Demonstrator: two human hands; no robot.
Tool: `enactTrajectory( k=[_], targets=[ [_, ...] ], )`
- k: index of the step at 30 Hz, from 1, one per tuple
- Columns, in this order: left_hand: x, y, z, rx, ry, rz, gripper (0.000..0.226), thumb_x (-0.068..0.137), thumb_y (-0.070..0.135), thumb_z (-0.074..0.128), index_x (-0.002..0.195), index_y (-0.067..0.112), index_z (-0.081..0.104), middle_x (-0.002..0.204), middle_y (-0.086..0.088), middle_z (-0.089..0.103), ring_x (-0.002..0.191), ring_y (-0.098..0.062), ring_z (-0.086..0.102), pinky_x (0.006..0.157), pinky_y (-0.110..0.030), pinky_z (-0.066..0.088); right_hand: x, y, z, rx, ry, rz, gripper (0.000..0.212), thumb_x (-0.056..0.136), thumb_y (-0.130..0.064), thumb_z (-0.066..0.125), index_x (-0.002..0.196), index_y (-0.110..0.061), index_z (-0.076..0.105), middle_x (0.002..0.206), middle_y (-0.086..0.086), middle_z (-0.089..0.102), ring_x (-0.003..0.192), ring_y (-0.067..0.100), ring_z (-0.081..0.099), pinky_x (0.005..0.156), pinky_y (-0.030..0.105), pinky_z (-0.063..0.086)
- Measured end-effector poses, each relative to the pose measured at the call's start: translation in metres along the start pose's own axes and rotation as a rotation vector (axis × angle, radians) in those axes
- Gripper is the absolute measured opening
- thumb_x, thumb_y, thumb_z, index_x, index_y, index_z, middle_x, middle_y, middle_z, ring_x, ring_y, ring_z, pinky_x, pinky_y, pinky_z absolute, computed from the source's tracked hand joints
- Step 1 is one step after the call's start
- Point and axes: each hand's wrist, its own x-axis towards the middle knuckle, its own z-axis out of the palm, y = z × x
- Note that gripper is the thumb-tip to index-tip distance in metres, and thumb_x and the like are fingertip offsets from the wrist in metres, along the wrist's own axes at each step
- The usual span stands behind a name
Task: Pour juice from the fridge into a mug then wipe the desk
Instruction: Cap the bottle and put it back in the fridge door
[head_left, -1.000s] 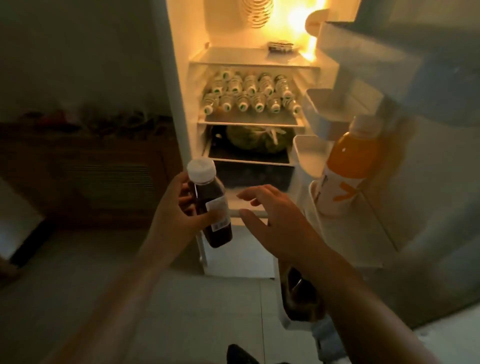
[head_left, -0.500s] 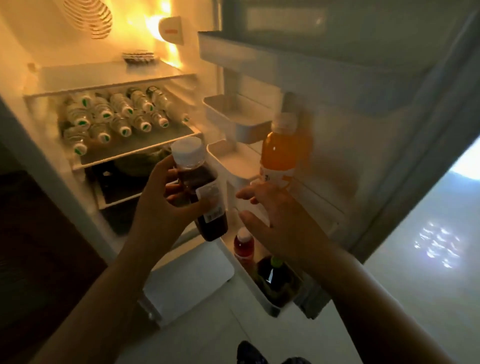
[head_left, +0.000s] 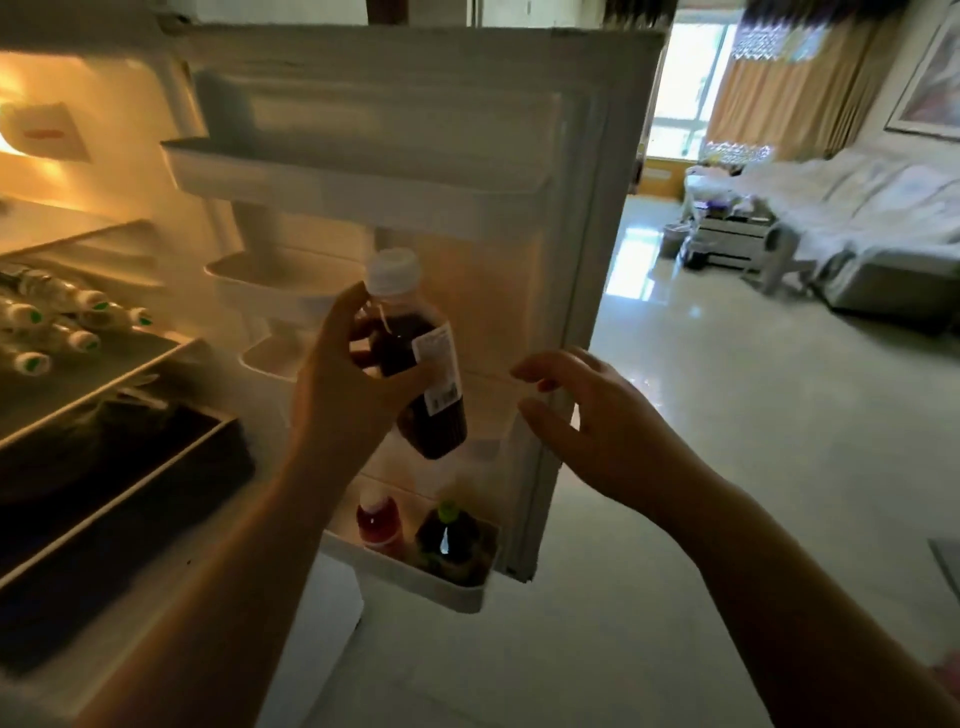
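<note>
Beside the fridge door (head_left: 566, 291), the spread right hand (head_left: 597, 421) has moved from the shelves to its edge, left hand (head_left: 337, 395) still gripping the juice bottle (head_left: 415, 364).

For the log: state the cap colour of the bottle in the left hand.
White, on the dark juice bottle; head view.

Dark juice bottle (head_left: 415, 364) (white cap), tilted, held aloft

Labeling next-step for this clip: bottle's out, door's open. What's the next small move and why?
Probably swing the fridge door shut with the right hand. That hand is open and empty, right at the door's edge, while the left hand already grips the dark juice bottle, cap on, clear of the shelves. No mug in view, so pouring comes later.
</note>
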Motion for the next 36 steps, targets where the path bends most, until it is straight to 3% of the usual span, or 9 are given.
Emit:
enactTrajectory(
  k=[3,7,12,18,20,26,36],
  targets=[
    [0.009,0.000,0.026,-0.004,0.012,0.059,0.062,0.070,0.024,0.081,0.122,0.029,0.047,0.102,0.020,0.059,0.096,-0.010,0.064,0.081,-0.042,0.056,-0.006,0.006,-0.011,-0.048,0.042,-0.005,0.026,0.091,-0.031,0.052,0.115,-0.024,0.058,0.111,-0.005,0.059,0.096,0.006,0.054,0.077,0.016,0.044],
    [0.012,-0.012,0.055,0.043,0.094,0.062,0.065,0.068,0.029,0.082,0.122,0.032,0.044,0.117,0.003,0.059,0.101,-0.016,0.063,0.080,-0.038,0.056,-0.012,0.014,-0.020,-0.074,0.049,-0.040,0.026,0.091,-0.032,0.051,0.115,-0.023,0.058,0.109,-0.006,0.060,0.098,0.008,0.055,0.082,0.027,0.050],
    [0.015,-0.020,0.072,0.181,0.215,0.064,0.067,0.063,0.045,0.078,0.118,0.041,0.041,0.121,0.007,0.053,0.107,-0.025,0.057,0.085,-0.053,0.051,-0.014,0.024,-0.026,-0.100,0.038,-0.077,0.025,0.091,-0.037,0.050,0.112,-0.027,0.057,0.104,-0.014,0.054,0.096,0.004,0.052,0.079,0.020,0.045],
    [0.014,-0.015,0.093,0.294,0.298,0.032,0.057,0.071,0.042,0.076,0.118,0.033,0.046,0.122,0.006,0.055,0.117,-0.024,0.049,0.103,-0.051,0.033,-0.014,0.032,-0.029,-0.100,-0.006,-0.105,0.024,0.091,-0.034,0.052,0.113,-0.026,0.057,0.104,-0.013,0.054,0.096,0.002,0.050,0.075,0.007,0.035],
    [0.014,-0.020,0.100,0.283,0.289,0.001,0.058,0.072,0.038,0.076,0.121,0.031,0.046,0.122,0.004,0.057,0.119,-0.024,0.048,0.105,-0.045,0.029,-0.014,0.034,-0.029,-0.097,-0.025,-0.110,0.025,0.091,-0.034,0.051,0.114,-0.026,0.057,0.102,-0.014,0.052,0.096,0.003,0.050,0.074,0.007,0.035],
    [0.009,-0.033,0.116,0.338,0.301,-0.028,0.063,0.075,0.037,0.075,0.128,0.026,0.044,0.124,-0.001,0.056,0.120,-0.025,0.048,0.107,-0.045,0.025,-0.015,0.045,-0.029,-0.090,-0.037,-0.125,0.024,0.091,-0.036,0.051,0.114,-0.030,0.055,0.103,-0.018,0.050,0.096,0.002,0.050,0.078,0.016,0.042],
    [0.010,-0.047,0.119,0.495,0.266,-0.024,0.083,0.077,0.044,0.071,0.143,0.026,0.025,0.139,-0.006,0.046,0.131,-0.030,0.039,0.111,-0.056,0.017,-0.012,0.062,-0.026,-0.084,-0.063,-0.108,0.026,0.090,-0.036,0.051,0.115,-0.029,0.054,0.103,-0.018,0.048,0.095,0.003,0.050,0.073,0.010,0.038]
  ],
)
